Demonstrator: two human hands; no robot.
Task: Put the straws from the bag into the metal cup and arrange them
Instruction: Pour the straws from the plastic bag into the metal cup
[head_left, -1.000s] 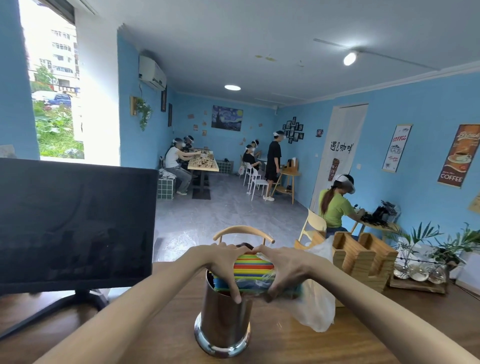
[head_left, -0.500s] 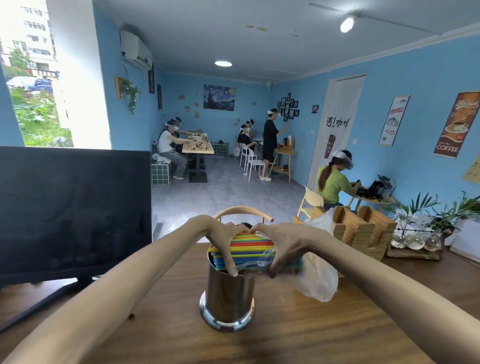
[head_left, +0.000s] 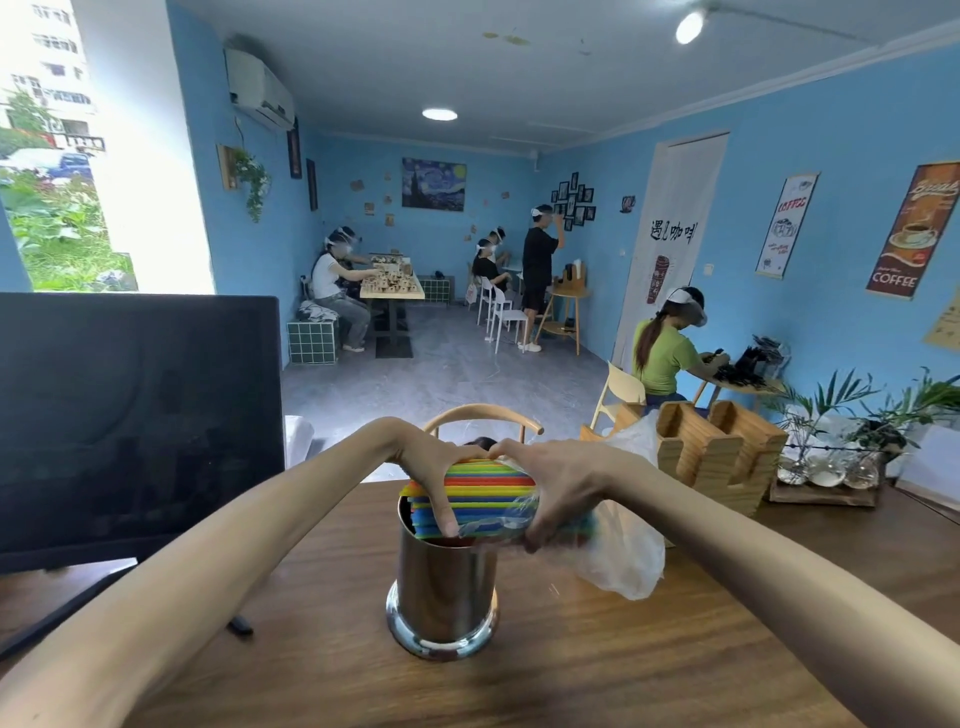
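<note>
Head view: you stand at a wooden worktop (head_left: 649, 670) with a dark monitor (head_left: 135, 421) to your left, and that screen is the largest thing an elbow could catch if you swing the bundle wide. To your right a wooden holder (head_left: 722, 457) sits near your forearm, well clear of the cup for now.

The metal cup (head_left: 441, 592) stands upright in the middle of the worktop, tall and narrow on a flared base. I judge it easy to tip: any sideways push on its rim from the bundle would rock it.

The straws (head_left: 483, 493) lie as one horizontal bundle across the cup's mouth, their left ends bare over the rim, their right ends inside the clear plastic bag (head_left: 623, 545), which hangs loose off your right side. None stands in the cup yet, as far as I can tell.

Your left hand (head_left: 431, 478) is curled over the bare end, thumb underneath. Your right hand (head_left: 556, 488) clamps the bagged end, fingers wrapped round plastic and straws together.

The risks as I read them: tilt the bundle before the bag is off and the straws may slide out unevenly, fan apart and spill onto the worktop; pull the bag hard and it may drag straws with it, or jerk the bundle against the rim and knock the cup over.
</note>
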